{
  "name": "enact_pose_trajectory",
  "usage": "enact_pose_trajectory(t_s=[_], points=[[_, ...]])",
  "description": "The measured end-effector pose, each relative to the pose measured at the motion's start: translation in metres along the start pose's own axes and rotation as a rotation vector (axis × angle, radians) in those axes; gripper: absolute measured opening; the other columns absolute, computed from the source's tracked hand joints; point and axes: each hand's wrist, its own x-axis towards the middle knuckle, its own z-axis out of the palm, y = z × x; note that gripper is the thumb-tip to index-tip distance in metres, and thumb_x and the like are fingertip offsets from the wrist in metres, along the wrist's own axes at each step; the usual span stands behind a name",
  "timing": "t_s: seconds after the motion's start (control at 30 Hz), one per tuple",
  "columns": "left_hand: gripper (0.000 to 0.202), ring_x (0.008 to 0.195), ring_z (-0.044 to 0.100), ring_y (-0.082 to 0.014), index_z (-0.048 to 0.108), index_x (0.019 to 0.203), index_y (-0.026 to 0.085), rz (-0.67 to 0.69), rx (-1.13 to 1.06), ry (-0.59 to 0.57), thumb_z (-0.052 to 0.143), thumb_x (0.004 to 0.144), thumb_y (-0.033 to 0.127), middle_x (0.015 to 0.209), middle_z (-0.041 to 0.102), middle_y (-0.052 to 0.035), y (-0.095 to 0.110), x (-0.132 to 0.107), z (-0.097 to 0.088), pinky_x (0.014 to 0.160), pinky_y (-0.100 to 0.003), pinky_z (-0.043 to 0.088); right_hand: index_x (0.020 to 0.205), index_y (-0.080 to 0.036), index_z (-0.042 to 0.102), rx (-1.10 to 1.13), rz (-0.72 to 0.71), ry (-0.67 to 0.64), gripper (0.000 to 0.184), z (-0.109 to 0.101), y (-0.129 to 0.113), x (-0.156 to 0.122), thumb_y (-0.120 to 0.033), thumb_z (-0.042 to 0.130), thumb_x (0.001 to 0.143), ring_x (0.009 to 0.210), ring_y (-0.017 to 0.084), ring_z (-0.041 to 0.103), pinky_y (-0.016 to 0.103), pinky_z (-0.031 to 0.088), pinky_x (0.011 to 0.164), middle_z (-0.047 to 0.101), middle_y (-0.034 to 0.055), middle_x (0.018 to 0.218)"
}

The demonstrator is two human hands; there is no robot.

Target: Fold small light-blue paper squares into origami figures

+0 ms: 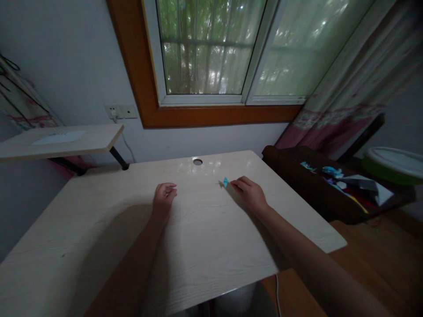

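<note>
Pinching a small turquoise piece [225,182], right now, with the right hand [247,193]! Poking out just past the fingertips, right of the round hole [197,162] in the desk [201,242] and nearer the body. And over left of that hole, also nearer the body, holding the left hand [164,193] half open, loosely curled.

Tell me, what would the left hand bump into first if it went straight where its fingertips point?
Probably the small blue thing, seemingly pinched by the right hand, across the tabletop. Depth is hard to judge, so the left hand might pass above or beside it.
</note>
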Motion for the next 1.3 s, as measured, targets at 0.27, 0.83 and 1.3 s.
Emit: enact_pose_trajectory(t_s=[0.27,0.83,1.3], points=[[0.018,0.085,0.061,-0.0167,0.066,0.092,0.018,0.044,0.044,0.012,0.064,0.077,0.028,0.104,0.056,-0.0061,0.002,-0.003,-0.001,0.074,-0.032,0.055,0.102,-0.021,0.075,-0.064,0.126,0.073,0.029,-0.009,0.033,-0.013,-0.034,0.049,0.096,0.078,0.021,0.066,0.031,0.047,0.067,0.069,0.0091,0.093],[0.018,0.09,0.061,-0.018,0.067,0.092,0.019,0.038,0.057,0.03,0.065,0.077,0.028,0.104,0.059,-0.0064,0.002,-0.004,-0.003,0.08,-0.033,0.054,0.098,-0.021,0.073,-0.018,0.145,0.012,0.027,-0.008,0.027,-0.021,-0.04,0.054,0.093,0.076,0.021,0.067,0.03,0.048,0.067,0.07,0.0086,0.094],[0.047,0.129,0.049,-0.0286,0.06,0.125,0.025,0.311,0.433,-0.33,0.068,0.078,0.027,0.134,0.055,-0.0111,0.032,-0.007,-0.007,0.111,-0.049,0.037,0.122,-0.022,0.063,0.197,-0.218,-0.152,0.035,-0.026,-0.051,-0.014,-0.039,0.06,0.092,0.105,0.027,0.06,0.044,0.051,0.091,0.063,0.0128,0.116]])
